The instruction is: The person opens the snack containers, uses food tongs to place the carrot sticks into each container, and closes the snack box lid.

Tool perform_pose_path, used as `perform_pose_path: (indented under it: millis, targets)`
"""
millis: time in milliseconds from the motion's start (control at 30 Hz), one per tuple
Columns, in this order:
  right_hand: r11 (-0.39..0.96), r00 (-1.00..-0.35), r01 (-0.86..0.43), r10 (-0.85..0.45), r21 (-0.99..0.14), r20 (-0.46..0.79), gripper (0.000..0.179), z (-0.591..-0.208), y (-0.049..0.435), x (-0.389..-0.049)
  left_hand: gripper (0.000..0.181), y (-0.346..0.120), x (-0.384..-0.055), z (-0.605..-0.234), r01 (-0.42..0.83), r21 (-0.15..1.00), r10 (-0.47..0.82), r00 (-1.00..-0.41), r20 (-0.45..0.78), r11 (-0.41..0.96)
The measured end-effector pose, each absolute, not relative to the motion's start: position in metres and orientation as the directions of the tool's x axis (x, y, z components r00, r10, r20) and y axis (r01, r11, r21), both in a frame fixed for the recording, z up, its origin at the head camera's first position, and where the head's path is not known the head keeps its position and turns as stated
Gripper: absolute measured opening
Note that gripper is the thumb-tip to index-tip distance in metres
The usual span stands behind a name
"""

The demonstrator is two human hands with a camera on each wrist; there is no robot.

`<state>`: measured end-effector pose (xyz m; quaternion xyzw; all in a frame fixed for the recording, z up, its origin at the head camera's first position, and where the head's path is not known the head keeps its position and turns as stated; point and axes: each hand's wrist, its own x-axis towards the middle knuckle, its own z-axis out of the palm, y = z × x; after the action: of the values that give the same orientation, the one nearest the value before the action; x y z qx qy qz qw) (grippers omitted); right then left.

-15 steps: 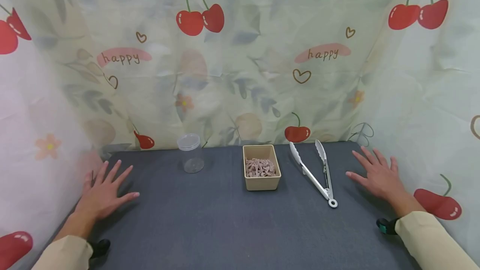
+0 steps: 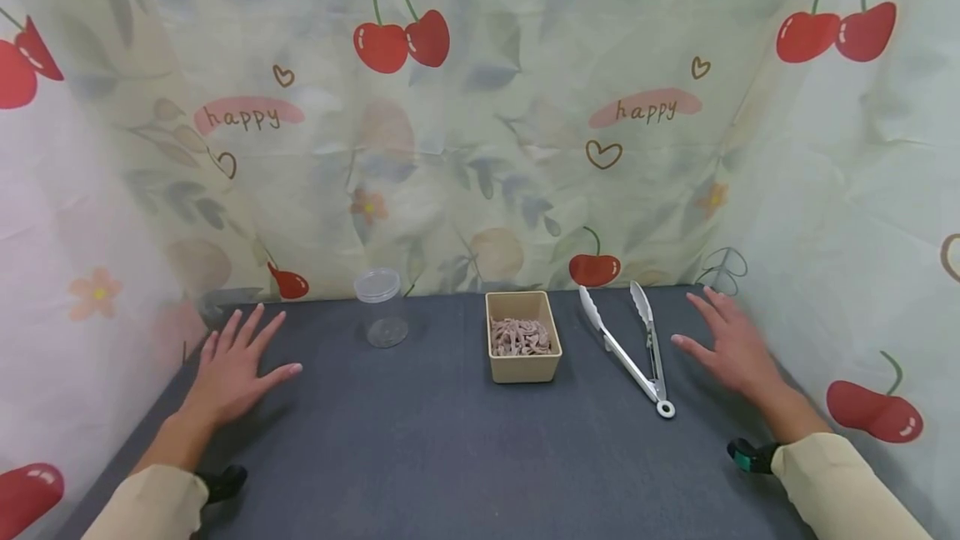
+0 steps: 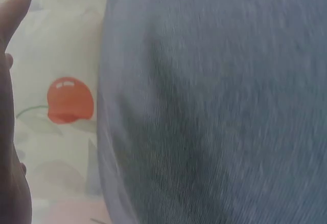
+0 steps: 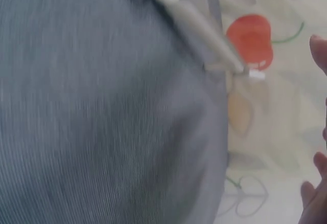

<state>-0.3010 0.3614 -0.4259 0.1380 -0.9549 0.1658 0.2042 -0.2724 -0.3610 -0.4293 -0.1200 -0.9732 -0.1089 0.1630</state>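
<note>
My left hand (image 2: 232,373) hovers over the left side of the dark table, its fingers spread and holding nothing. Nearest to it, further in, stands a clear lidded plastic jar (image 2: 382,311). Beyond the middle sits a tan rectangular container (image 2: 523,368) with greyish-pink shredded strips (image 2: 520,337) inside. To its right lie metal tongs (image 2: 633,365), spread apart, their ring end toward me. The right hand (image 2: 733,344) is held above the table just right of the tongs, fingers extended and gripping nothing. In the right wrist view the tongs (image 4: 199,27) appear blurred at the top.
A dark cloth-covered table (image 2: 465,465) spans the front. Behind it hangs a cherry-printed curtain (image 2: 480,190), with more of the same fabric down the left and right sides. Dark straps with small devices (image 2: 752,457) sit at both wrists.
Both hands have moved inward, the left one to the right and the right one to the left, toward the tongs. The jar, container and tongs have stayed in place.
</note>
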Motion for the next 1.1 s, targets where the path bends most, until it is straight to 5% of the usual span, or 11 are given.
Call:
perform_pose_path:
  millis: [333, 667, 1100]
  targets:
    - [0.824, -0.903, -0.350, -0.170, -0.445, 0.395, 0.074, -0.422, 0.325, -0.295, 0.084, -0.339, -0.281, -0.434, 0.324, 0.270, 0.184, -0.879, 0.440, 0.907]
    - [0.749, -0.918, -0.331, -0.114, -0.574, 0.381, 0.067, -0.427, 0.290, -0.294, 0.076, -0.317, -0.289, -0.434, 0.368, 0.511, 0.099, -0.872, 0.479, 0.777]
    - [0.596, -0.949, -0.283, -0.060, -0.751, 0.309, 0.059, -0.438, 0.247, -0.300, 0.075, -0.282, -0.306, -0.433, 0.275, 0.799, -0.054, -0.932, 0.357, 0.534]
